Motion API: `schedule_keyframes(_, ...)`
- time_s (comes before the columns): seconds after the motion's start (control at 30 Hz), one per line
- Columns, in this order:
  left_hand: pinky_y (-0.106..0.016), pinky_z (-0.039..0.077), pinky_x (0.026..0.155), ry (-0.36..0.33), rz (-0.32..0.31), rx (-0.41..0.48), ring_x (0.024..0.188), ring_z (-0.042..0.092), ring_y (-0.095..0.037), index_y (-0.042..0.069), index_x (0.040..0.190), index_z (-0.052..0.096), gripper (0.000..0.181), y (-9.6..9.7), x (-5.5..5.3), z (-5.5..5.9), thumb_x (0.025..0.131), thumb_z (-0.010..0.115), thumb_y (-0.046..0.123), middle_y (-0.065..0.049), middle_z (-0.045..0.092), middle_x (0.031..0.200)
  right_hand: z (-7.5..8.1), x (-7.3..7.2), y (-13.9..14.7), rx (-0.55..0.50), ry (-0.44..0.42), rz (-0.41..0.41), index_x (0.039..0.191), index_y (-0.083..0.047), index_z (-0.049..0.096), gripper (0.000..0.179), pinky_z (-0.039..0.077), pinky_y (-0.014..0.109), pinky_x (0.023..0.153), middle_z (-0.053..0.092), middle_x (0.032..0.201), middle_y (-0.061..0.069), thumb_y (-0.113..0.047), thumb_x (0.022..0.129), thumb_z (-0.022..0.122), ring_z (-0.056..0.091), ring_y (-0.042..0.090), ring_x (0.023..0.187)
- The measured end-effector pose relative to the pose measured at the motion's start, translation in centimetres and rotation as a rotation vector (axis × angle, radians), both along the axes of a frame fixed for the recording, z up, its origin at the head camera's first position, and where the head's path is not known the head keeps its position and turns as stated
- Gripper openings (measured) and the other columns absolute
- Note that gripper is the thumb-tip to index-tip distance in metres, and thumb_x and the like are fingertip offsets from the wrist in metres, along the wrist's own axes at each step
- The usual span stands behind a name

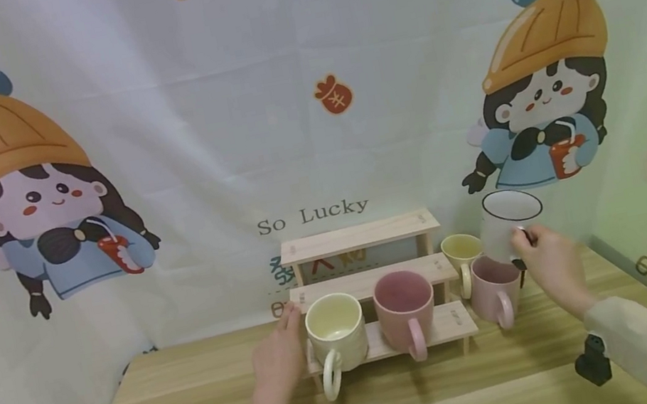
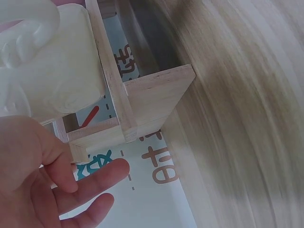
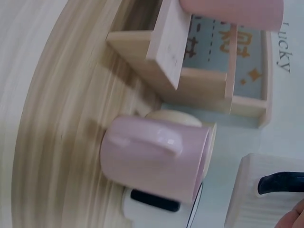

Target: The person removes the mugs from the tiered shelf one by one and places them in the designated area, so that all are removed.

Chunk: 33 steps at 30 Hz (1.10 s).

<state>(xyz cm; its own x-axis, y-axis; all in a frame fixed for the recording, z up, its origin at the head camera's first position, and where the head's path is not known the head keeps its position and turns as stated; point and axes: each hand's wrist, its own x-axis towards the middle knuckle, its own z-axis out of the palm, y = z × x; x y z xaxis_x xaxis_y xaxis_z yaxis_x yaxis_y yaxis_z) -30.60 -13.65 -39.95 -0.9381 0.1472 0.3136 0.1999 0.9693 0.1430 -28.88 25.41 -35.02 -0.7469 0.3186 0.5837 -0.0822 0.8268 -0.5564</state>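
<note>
Right hand (image 1: pixel 553 270) is gripping white, black-rimmed ceramic mug (image 1: pixel 500 236) by black handle (image 3: pixel 281 182) (should be staying upright); left hand (image 1: pixel 279 358), loose-fingered, is resting at tiered pale-wood rack (image 1: pixel 362 236).

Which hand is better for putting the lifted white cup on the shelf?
Probably the right hand: it already grips the white cup by its dark handle. The left hand is at the left end of the shelf, beside the cream cup, holding no cup.
</note>
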Motion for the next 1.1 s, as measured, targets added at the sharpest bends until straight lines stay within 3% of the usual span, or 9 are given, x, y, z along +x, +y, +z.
schedule_keyframes(0.37, -0.025, 0.036, 0.035, 0.033, -0.005, -0.008, 0.046, 0.045, -0.017, 0.006, 0.136, 0.050, 0.053, -0.1, 0.0, 0.0, 0.083, 0.053, -0.004, -0.011, 0.049, 0.143, -1.5, 0.0, 3.0, 0.041, 0.104, -0.073, 0.055, -0.008, 0.041, 0.036, 0.024, 0.027, 0.045, 0.042, 0.049, 0.003, -0.015, 0.089, 0.051, 0.035, 0.019, 0.049)
schedule_keyframes(0.63, -0.022, 0.034, 0.034, -0.002, 0.010, -0.030, 0.043, 0.040, -0.014, 0.008, 0.139, 0.047, 0.057, 0.0, 0.0, -0.2, 0.083, 0.054, -0.003, -0.008, 0.047, 0.146, -3.1, 0.1, 5.4, 0.075, 0.045, -0.050, 0.056, -0.009, 0.038, 0.036, 0.025, 0.027, 0.047, 0.038, 0.050, 0.002, -0.013, 0.090, 0.049, 0.034, 0.017, 0.049)
schedule_keyframes(0.83, -0.023, 0.034, 0.034, 0.013, 0.003, -0.018, 0.044, 0.042, -0.016, 0.007, 0.137, 0.049, 0.054, 0.0, 0.0, -0.2, 0.084, 0.051, -0.004, -0.009, 0.048, 0.145, -4.4, 0.0, 6.4, 0.120, 0.056, -0.051, 0.054, -0.009, 0.037, 0.037, 0.025, 0.028, 0.047, 0.038, 0.048, 0.002, -0.013, 0.089, 0.049, 0.033, 0.017, 0.048)
schedule_keyframes(1.1, -0.024, 0.036, 0.035, 0.020, 0.004, -0.011, 0.047, 0.047, -0.018, 0.007, 0.136, 0.049, 0.053, -0.1, -0.1, -0.2, 0.084, 0.050, -0.005, -0.009, 0.049, 0.144, -5.8, 0.1, 7.0, 0.123, -0.026, -0.057, 0.056, -0.007, 0.040, 0.036, 0.029, 0.030, 0.045, 0.043, 0.051, 0.005, -0.016, 0.090, 0.048, 0.038, 0.021, 0.049)
